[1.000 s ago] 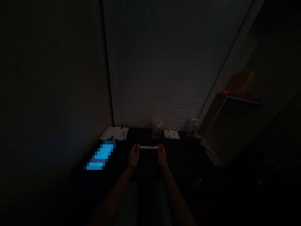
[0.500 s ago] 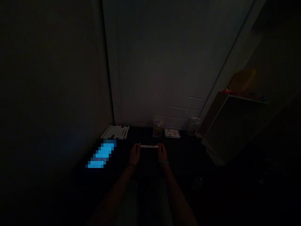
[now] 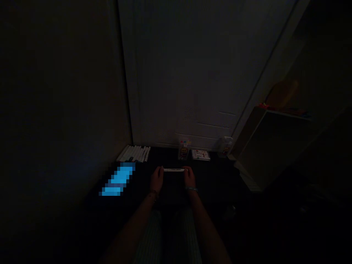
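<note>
A white marker pen with dark print lies level between my two hands, above the dark table. My left hand is closed on its left end, and my right hand is closed on its right end. Both ends are partly covered by fingers. Beyond my left hand, a row of several white markers lies side by side on the table. Beyond the held marker stands a clear pack with coloured tops. The light is very dim, so small details are lost.
A glowing blue, blurred screen lies on the dark table at left. Near the wall are a flat white case with small coloured items and another clear container. At right stands a shelf unit with an orange object on top.
My hands and the marker stay almost in place. The whole view has shifted very slightly, and the fingers of my right hand have moved a little at the marker's end.
</note>
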The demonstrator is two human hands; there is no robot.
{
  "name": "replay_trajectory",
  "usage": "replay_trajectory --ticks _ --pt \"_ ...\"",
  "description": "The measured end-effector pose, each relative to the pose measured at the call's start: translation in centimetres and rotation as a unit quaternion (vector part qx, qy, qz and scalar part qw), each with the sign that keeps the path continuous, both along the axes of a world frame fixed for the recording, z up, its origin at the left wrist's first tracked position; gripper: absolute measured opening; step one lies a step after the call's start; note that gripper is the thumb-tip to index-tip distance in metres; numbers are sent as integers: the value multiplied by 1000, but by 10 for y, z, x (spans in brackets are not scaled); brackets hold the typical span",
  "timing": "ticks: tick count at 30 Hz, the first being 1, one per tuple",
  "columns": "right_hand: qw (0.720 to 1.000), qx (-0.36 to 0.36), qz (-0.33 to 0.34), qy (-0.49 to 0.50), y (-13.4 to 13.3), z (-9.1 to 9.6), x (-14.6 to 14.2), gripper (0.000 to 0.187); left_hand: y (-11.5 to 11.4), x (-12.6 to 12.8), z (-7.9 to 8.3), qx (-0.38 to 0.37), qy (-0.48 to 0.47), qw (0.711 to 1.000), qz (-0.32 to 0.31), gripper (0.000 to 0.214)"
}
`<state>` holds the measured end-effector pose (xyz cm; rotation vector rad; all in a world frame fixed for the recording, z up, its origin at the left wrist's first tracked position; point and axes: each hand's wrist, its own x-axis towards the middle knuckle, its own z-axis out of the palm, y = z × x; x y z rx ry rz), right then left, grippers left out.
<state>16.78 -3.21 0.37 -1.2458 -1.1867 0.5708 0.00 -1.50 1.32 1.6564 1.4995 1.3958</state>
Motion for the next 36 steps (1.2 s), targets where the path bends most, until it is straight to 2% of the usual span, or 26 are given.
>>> replay_trajectory --ticks 5,18,36 --pt "1000 10 0 -1 -1 2 -1 26 0 2 0 2 -12 1000 15 34" --pt "1000 -2 -10 -20 -2 1 -1 25 2 2 -5 -1 35 999 19 34" --pt "1000 11 -18 -2 1 2 0 24 -1 1 1 3 -12 1000 -27 39"
